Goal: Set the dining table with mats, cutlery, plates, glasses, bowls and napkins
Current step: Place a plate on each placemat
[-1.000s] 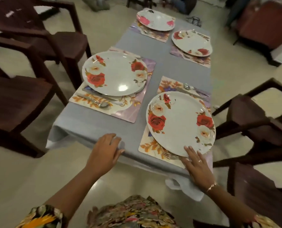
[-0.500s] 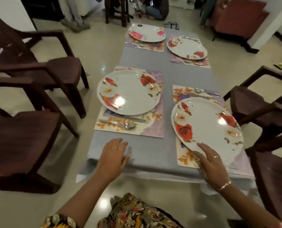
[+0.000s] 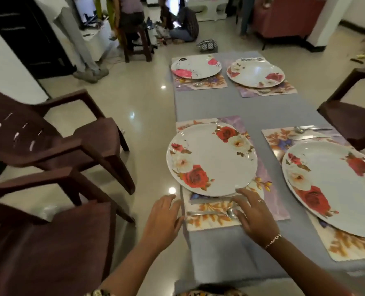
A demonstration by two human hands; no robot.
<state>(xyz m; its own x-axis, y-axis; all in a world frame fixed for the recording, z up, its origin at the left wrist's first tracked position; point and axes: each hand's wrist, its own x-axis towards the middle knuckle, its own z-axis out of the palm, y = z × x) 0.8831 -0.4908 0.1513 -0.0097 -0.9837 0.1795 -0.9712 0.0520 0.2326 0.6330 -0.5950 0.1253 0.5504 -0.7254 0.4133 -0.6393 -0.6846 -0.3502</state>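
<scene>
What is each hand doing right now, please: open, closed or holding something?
Left hand: open, by the mat's left edge, holding nothing.
Right hand: open, fingers spread beside the spoon, holding nothing.

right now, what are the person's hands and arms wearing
The right hand has a small ring on one finger and a thin chain bracelet at the wrist. The left hand shows no jewellery. Both forearms are uncovered. A floral-print sleeve in yellow and dark tones shows at the left upper arm.
</scene>
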